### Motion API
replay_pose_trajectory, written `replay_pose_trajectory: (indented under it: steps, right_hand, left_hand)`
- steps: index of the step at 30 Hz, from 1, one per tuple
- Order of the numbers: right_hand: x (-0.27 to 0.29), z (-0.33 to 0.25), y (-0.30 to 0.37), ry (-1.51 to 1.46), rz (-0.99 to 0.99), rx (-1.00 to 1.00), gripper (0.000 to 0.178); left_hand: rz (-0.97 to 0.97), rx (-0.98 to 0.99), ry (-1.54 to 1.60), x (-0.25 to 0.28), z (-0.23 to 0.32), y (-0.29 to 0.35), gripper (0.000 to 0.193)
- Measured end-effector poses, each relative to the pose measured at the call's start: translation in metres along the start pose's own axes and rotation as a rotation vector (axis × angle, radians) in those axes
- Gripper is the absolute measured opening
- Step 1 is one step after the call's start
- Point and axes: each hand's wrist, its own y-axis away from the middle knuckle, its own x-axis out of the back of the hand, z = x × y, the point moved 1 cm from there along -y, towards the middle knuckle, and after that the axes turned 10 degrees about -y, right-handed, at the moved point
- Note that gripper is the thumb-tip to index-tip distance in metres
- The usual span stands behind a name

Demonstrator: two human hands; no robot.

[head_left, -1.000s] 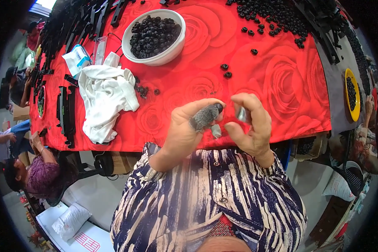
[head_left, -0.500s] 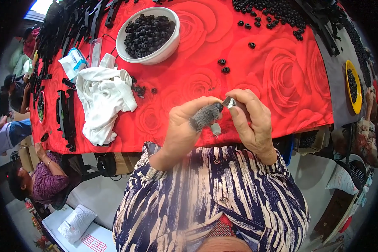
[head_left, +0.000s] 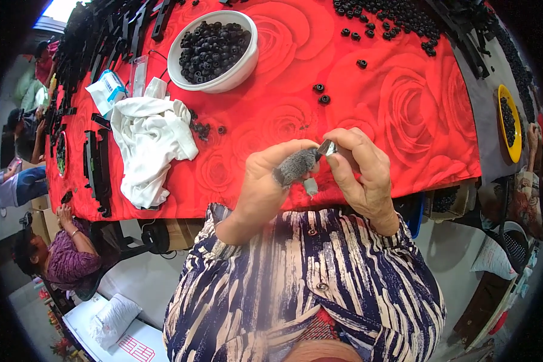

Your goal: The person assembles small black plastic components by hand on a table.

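Note:
Over the near edge of the red table my left hand (head_left: 260,178) is closed, with a fuzzy grey wrap (head_left: 295,167) on a finger and a paler grey band (head_left: 311,186) on another. Pinched at its fingertips is a small black ring-shaped part (head_left: 318,154), mostly hidden now. My right hand (head_left: 365,172) grips a small shiny metal blade (head_left: 329,147) between thumb and forefinger. The blade's tip meets the black part. Beyond my hands, a few loose black rings (head_left: 324,99) lie on the cloth.
A white bowl (head_left: 247,69) full of black rings stands ahead. At left lie a crumpled white cloth (head_left: 154,142), a packet (head_left: 107,90) and long black strips (head_left: 96,172). More rings (head_left: 398,21) spread far right, near a yellow plate (head_left: 515,154). A co-worker (head_left: 72,253) sits at left.
My left fingers have shifted slightly, and the black part is now more covered by the grey wrap. The blade stays against it. The co-worker at left has moved slightly.

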Motion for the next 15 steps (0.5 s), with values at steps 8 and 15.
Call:
replay_pose_trajectory:
  steps: [8, 15]
  right_hand:
    - [0.002, 0.002, -0.003, -0.003, -0.015, 0.043, 0.021]
    - [0.009, 0.009, -0.002, 0.002, -0.111, 0.076, 0.022]
  left_hand:
    - [0.004, 0.010, -0.001, -0.002, 0.002, 0.000, 0.026]
    - [-0.017, 0.009, -0.090, 0.001, 0.001, -0.002, 0.023]
